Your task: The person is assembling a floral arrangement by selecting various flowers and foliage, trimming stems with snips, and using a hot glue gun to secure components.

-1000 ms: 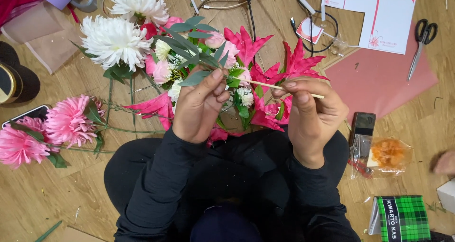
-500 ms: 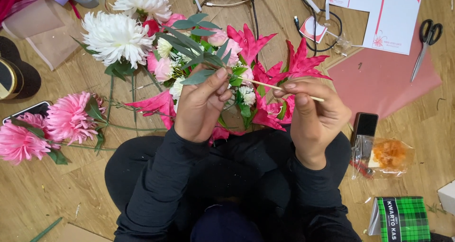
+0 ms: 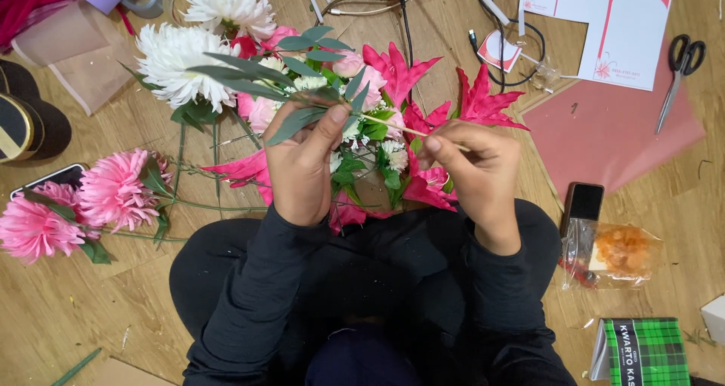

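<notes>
Left hand [image 3: 302, 167] grips a leafy sprig [image 3: 279, 72] above the lap; right hand [image 3: 476, 171] pinches a thin stick [image 3: 393, 127] running between both hands. Pink lilies [image 3: 423, 106] lie beneath on the floor [image 3: 75, 318].

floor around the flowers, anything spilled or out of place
Nothing spilled. The wooden floor is cluttered: black-handled scissors lie on a pink paper sheet, and a loose green stem piece sits apart from the pink flowers.
</notes>
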